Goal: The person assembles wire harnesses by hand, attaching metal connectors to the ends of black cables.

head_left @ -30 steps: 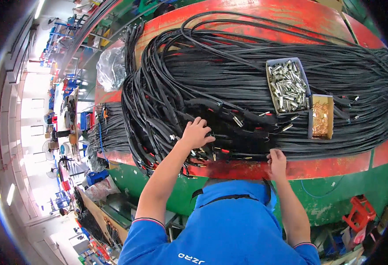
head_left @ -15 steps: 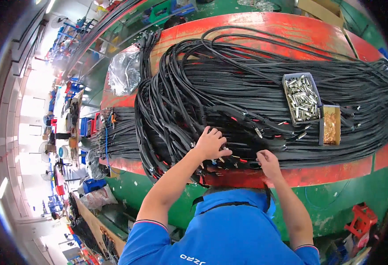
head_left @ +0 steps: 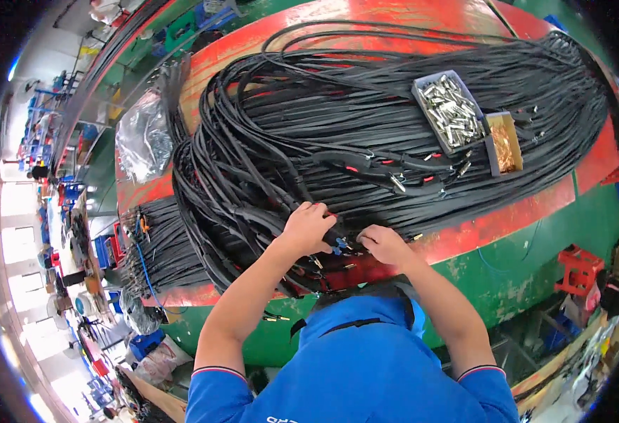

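1 mass of black cables (head_left: 380, 127) across our red table (head_left: 506, 215) | our left hand (head_left: 309, 227): fingers half curled over cables, beside blue piece (head_left: 339, 244), hold unclear | our right hand (head_left: 387, 245): fingertips drawn together near it, we can't tell if it holds anything | 2 boxes (head_left: 494, 155) of metal parts (head_left: 454, 113) atop cables

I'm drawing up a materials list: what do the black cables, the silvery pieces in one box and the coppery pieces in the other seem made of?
Black cables: probably covered in rubber or soft plastic, dull to satin, as they bend in smooth loops.
Silvery pieces: likely metal, shiny, given their glints; plating can't be told.
Coppery pieces: perhaps shiny copper or brass, from their orange glints.
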Available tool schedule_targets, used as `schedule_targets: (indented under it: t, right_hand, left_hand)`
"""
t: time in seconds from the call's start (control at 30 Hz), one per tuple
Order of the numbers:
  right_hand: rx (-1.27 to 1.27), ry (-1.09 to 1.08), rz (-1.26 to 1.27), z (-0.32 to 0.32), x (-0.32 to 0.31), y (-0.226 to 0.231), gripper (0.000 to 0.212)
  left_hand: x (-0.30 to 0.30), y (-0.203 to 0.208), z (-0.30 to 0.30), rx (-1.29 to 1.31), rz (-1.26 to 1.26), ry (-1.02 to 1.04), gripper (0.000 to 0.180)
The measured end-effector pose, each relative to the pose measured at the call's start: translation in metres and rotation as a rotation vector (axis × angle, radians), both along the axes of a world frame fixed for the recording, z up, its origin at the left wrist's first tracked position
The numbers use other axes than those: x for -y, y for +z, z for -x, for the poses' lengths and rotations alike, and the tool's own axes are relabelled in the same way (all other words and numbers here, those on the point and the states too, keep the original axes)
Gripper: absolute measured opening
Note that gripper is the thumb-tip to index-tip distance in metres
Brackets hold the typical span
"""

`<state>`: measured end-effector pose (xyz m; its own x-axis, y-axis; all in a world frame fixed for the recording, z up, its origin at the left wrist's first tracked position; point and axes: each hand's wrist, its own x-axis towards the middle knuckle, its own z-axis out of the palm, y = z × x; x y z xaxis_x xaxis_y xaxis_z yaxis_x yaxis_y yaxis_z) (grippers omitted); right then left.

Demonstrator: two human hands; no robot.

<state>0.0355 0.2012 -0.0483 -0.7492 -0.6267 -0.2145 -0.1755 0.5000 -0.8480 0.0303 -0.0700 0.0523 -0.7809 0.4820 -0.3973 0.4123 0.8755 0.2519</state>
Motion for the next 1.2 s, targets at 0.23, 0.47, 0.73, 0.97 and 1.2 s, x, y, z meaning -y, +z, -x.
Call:
schedule_targets:
  t: [0.23, 0.47, 0.73, 0.97, 1.2]
  right_hand:
    - [0.029, -0.047, -0.120, 0.025, 0.013, -0.008, 0.028]
    - [0.146, -0.030, -0.104, 0.042, 0.075, -0.026, 0.036]
    - [0.365, 0.145, -0.232, 0.047, 0.071, 0.013, 0.060]
    - [-0.141, 0.116, -0.301, 0.031, 0.075, 0.036, 0.039]
    - [-0.343, 0.141, -0.302, -0.013, 0.061, 0.065, 0.025]
  left_hand:
    - [0.026, 0.005, -0.041, -0.132, -0.086, -0.021, 0.057]
    - [0.018, 0.009, -0.054, -0.123, -0.031, 0.005, 0.053]
    - [0.026, 0.022, -0.058, -0.068, -0.082, 0.046, 0.080]
    - [0.020, 0.014, -0.058, -0.114, -0.130, 0.043, 0.072]
    - [0.029, 0.006, -0.060, -0.213, -0.362, 0.063, 0.044]
